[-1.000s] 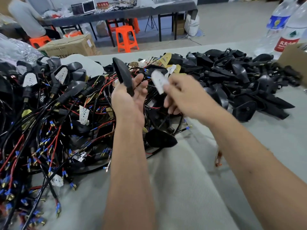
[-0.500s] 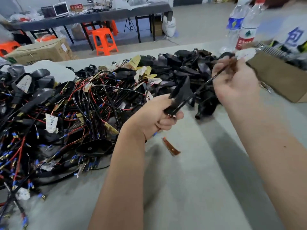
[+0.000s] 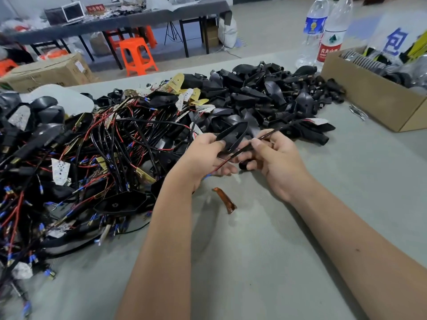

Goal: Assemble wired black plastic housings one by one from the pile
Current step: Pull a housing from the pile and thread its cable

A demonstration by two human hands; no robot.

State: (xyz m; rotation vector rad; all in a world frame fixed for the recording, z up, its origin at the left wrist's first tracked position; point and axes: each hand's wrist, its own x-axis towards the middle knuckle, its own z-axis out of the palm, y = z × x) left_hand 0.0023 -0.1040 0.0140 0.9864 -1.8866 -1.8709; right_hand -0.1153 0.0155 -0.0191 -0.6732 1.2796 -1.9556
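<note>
Beside heaped black housings, cardboard box of parts, left fingers gripping housing, right fingers pinching wire

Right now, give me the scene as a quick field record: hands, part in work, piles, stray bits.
left hand: grips black housing
right hand: pinches wire running from the housing toward a white board
wired pile: left of the hands, red and black leads tangled
housing pile: behind the hands, loose black shells
amber piece: lies on the table, near the left wrist, untouched
box: far right, open, holds parts
bottles: two, upright behind the box
</note>
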